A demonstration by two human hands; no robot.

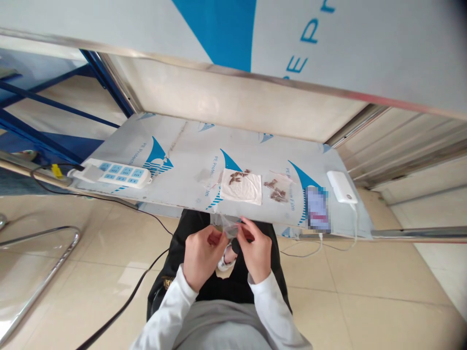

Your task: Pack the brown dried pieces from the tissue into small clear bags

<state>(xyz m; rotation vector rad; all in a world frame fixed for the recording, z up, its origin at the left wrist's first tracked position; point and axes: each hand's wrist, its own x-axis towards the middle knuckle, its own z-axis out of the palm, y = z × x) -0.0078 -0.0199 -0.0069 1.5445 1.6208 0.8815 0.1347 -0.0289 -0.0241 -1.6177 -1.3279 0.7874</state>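
A small clear plastic bag (226, 224) is pinched between my two hands, just in front of the shelf edge and above my lap. My left hand (204, 253) grips its left side with thumb and fingers. On the other side my right hand (255, 248) holds it the same way. Beyond them, a white cloth (242, 190) lies flat on the shelf with several small brown pieces (237, 177) along its far part. Right of the cloth rests a clear bag of brown pieces (278, 192). Another clear bag (207, 177), faint against the surface, lies to the left.
The shelf (189, 150) wears printed protective film. A white power strip (116, 174) lies at its left end. At the right are a phone (318, 210) and a white power bank (342, 186), with cables hanging over the edge. An upper panel (146, 24) overhangs the back.
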